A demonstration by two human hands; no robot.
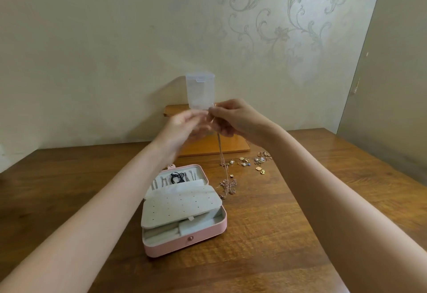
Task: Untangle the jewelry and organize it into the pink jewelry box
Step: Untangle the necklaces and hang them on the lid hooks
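Note:
The pink jewelry box [184, 243] lies open on the wooden table, its grey earring panel [180, 205] raised over the lower tray. In its lid hang a black cord [177, 177] and some chains. Both hands are lifted above the table in front of me. My right hand [231, 117] pinches the top of a thin rose-gold chain [220, 154], which hangs down to a tangled clump of chains [227, 186] on the table right of the box. My left hand [184, 124] is blurred, with its fingers at the same chain just beside the right hand.
Loose earrings and gold pendants [254, 162] are scattered on the table behind the tangle. A clear plastic container [200, 90] stands on an orange board [217, 145] against the wall. The table's right edge [379, 163] runs diagonally.

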